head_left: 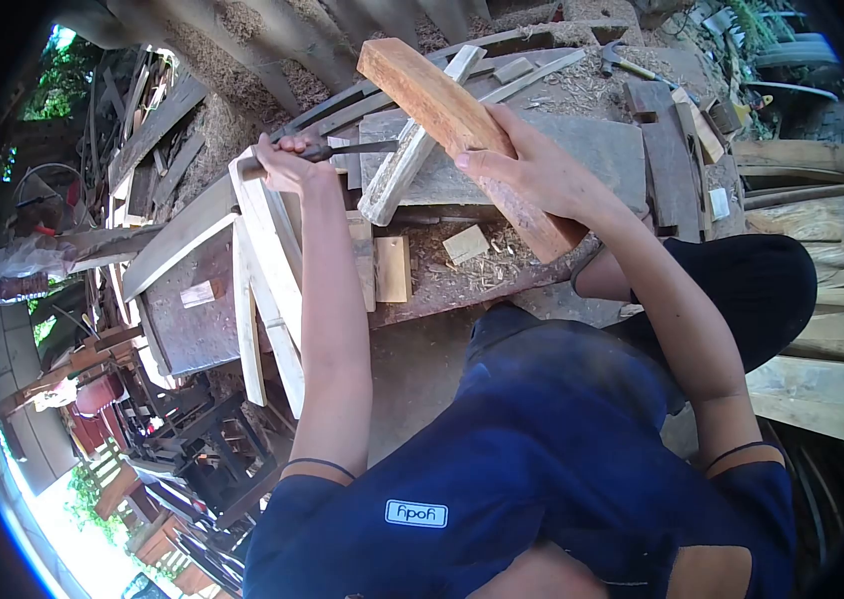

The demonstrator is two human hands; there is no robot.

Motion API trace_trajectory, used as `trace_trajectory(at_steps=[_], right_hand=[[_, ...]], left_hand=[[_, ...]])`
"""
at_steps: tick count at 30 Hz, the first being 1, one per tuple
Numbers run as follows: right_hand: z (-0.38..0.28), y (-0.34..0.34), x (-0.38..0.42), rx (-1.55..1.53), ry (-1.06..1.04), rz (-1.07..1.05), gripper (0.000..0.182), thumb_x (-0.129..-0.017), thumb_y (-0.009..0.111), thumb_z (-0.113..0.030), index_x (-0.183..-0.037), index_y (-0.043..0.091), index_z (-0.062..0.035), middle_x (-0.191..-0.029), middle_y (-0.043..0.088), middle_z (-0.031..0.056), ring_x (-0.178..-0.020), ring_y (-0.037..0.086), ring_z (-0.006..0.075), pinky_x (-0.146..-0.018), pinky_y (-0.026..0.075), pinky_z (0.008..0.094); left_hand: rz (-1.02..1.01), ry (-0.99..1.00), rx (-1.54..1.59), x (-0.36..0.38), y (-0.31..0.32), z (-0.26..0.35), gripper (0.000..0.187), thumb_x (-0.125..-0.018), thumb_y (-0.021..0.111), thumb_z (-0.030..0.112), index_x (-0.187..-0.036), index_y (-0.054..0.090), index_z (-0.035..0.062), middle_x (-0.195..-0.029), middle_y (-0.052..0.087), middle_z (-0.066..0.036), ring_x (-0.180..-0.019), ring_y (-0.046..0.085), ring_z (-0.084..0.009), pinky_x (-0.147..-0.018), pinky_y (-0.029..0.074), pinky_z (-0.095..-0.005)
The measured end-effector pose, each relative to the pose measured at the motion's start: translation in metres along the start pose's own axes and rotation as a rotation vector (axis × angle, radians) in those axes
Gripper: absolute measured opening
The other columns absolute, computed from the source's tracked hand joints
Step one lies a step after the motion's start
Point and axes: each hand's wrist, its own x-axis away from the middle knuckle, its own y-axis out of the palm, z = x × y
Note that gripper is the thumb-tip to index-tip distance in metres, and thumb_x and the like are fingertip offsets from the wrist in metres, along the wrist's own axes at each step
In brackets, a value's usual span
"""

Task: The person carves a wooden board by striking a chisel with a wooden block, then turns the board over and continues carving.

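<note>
My left hand (287, 165) is closed round the handle of a chisel (366, 147), whose metal blade points to the right. The blade's tip lies right at a pale wooden strip (400, 180) that rests slanted over a grey board (592, 165). In my right hand (539, 167) is a thick orange-brown wooden block (432, 88), gripped near its middle and held slanting above the strip and board. The thumb lies across the block's near face, and the fingers wrap its far side, partly hidden.
A bench top (432, 290) carries wood shavings and a small square offcut (465, 245). Long pale planks (267, 240) lean beside my left forearm. At the upper right lies a hammer (632, 67). Stacked boards (807, 384) lie on the far right.
</note>
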Motion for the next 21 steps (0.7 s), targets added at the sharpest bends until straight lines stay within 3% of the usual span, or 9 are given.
trace_trajectory(at_steps=[3, 5, 7, 10, 21], right_hand=[[0.002, -0.001, 0.000, -0.004, -0.018, 0.006, 0.083, -0.085, 0.066, -0.051, -0.143, 0.039, 0.0017, -0.125, 0.060, 0.0265, -0.116, 0.060, 0.0347, -0.100, 0.045, 0.0402], [0.005, -0.004, 0.001, 0.017, 0.013, 0.003, 0.084, -0.084, 0.065, -0.052, -0.143, 0.039, 0.0018, -0.125, 0.060, 0.0268, -0.116, 0.060, 0.0350, -0.100, 0.045, 0.0402], [0.006, -0.004, 0.000, 0.037, 0.033, -0.006, 0.085, -0.084, 0.065, -0.053, -0.143, 0.038, 0.0018, -0.126, 0.060, 0.0271, -0.117, 0.060, 0.0353, -0.100, 0.045, 0.0403], [0.009, -0.006, 0.000, 0.039, 0.039, 0.012, 0.085, -0.085, 0.064, -0.054, -0.143, 0.038, 0.0024, -0.125, 0.060, 0.0277, -0.117, 0.060, 0.0360, -0.100, 0.045, 0.0407], [-0.004, -0.012, 0.000, 0.064, 0.035, 0.032, 0.084, -0.085, 0.065, -0.054, -0.143, 0.039, 0.0000, -0.125, 0.060, 0.0272, -0.117, 0.060, 0.0358, -0.099, 0.046, 0.0417]], left_hand=[[0.012, 0.006, 0.036, 0.013, 0.000, 0.003, 0.028, -0.089, 0.067, 0.016, -0.073, 0.044, 0.0135, -0.054, 0.045, 0.001, -0.042, 0.038, -0.0088, -0.039, 0.034, -0.0272], [-0.127, 0.162, -0.098, 0.039, 0.011, 0.005, 0.033, -0.091, 0.069, 0.018, -0.071, 0.043, 0.0129, -0.054, 0.046, 0.000, -0.041, 0.039, -0.0080, -0.039, 0.034, -0.0259], [-0.156, 0.180, -0.159, 0.048, 0.014, 0.001, 0.033, -0.093, 0.069, 0.019, -0.073, 0.044, 0.0114, -0.053, 0.047, 0.000, -0.042, 0.041, -0.0074, -0.038, 0.034, -0.0245], [-0.404, 0.356, -0.214, 0.059, 0.023, -0.003, 0.029, -0.096, 0.067, 0.017, -0.077, 0.046, 0.0083, -0.051, 0.048, -0.001, -0.043, 0.043, -0.0071, -0.039, 0.034, -0.0240], [-0.466, 0.354, -0.362, 0.065, 0.022, -0.006, 0.029, -0.094, 0.069, 0.017, -0.078, 0.047, 0.0068, -0.053, 0.049, -0.002, -0.043, 0.044, -0.0081, -0.041, 0.035, -0.0239]])
